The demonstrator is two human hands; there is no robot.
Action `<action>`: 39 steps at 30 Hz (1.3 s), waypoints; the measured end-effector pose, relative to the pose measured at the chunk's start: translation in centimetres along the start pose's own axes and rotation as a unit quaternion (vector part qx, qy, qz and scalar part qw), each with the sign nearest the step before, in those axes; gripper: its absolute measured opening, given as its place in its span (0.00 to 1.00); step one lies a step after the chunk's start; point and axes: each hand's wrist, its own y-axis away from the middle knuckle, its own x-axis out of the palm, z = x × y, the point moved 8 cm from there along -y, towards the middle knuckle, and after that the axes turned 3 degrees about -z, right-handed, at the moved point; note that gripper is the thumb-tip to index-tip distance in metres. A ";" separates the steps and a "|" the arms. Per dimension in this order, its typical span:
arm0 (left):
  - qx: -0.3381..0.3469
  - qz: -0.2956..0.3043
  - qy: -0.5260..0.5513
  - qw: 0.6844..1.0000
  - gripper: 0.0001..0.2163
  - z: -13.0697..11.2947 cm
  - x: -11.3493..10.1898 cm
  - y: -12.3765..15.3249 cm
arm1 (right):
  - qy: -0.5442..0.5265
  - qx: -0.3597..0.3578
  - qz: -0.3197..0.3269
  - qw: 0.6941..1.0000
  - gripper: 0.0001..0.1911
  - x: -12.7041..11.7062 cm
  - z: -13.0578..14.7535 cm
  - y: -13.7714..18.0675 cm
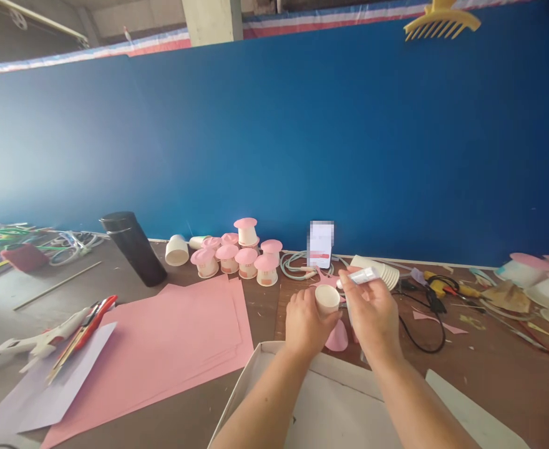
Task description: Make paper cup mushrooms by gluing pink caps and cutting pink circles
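Left hand (pixel 306 321): gripping white paper cup (pixel 327 300)
Right hand (pixel 372 317): pinching slim white tube (pixel 357 277)
Nested white paper cups (pixel 389 273): far, right of centre

The left forearm (pixel 267 396) and right forearm (pixel 419 399) reach in bare from the lower edge, slanting toward each other. The left hand (pixel 305 321) shows its back, fingers bent and thumb out to the side, in a curved grip. The right hand (pixel 372 315), just beside it, holds thumb and fingers in a pinch. A small gap parts the hands.
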 end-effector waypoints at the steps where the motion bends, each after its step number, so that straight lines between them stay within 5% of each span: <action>1: -0.005 -0.015 0.006 1.000 0.23 0.3 -0.3 -0.4 | -0.005 -0.002 -0.005 1.000 0.21 0.1 0.0 -0.4; 5: -0.036 -0.039 0.017 0.998 0.20 1.7 -1.0 -1.6 | -0.033 0.011 -0.034 0.999 0.22 0.6 -2.0 -1.2; 14: -0.037 0.036 0.002 0.999 0.21 1.7 0.2 -1.8 | -0.010 0.019 -0.014 1.000 0.21 0.4 -6.8 -1.0; 19: -0.049 0.082 -0.025 0.995 0.22 1.9 0.7 -1.3 | -0.004 0.004 0.027 1.000 0.21 1.0 -6.6 -0.9; 28: -0.046 0.098 -0.044 0.993 0.19 1.8 0.8 -1.0 | 0.146 -0.136 0.090 0.976 0.20 2.2 -4.0 0.0; 39: -0.030 0.102 -0.055 0.993 0.18 2.0 1.2 -1.1 | 0.159 -0.158 0.170 0.960 0.16 3.8 -4.6 0.4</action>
